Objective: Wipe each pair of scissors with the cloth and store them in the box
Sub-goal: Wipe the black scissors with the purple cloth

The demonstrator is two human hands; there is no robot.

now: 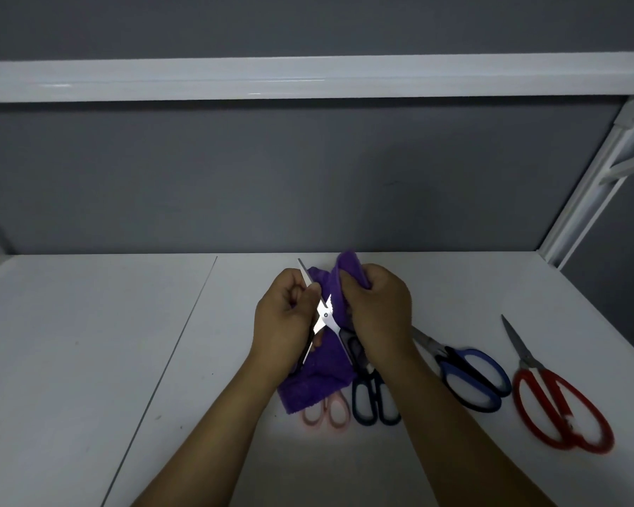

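My left hand grips an opened pair of steel scissors with black handles, one blade pointing up to the far left. My right hand clutches a purple cloth bunched around the other blade; the cloth hangs down toward the table. On the white table lie pink-handled scissors, partly under the cloth, dark blue-handled scissors, blue-and-black scissors and red-handled scissors. No box is in view.
A grey wall rises behind the table, with a white shelf bar overhead and a white frame post at the right. A seam runs across the tabletop on the left.
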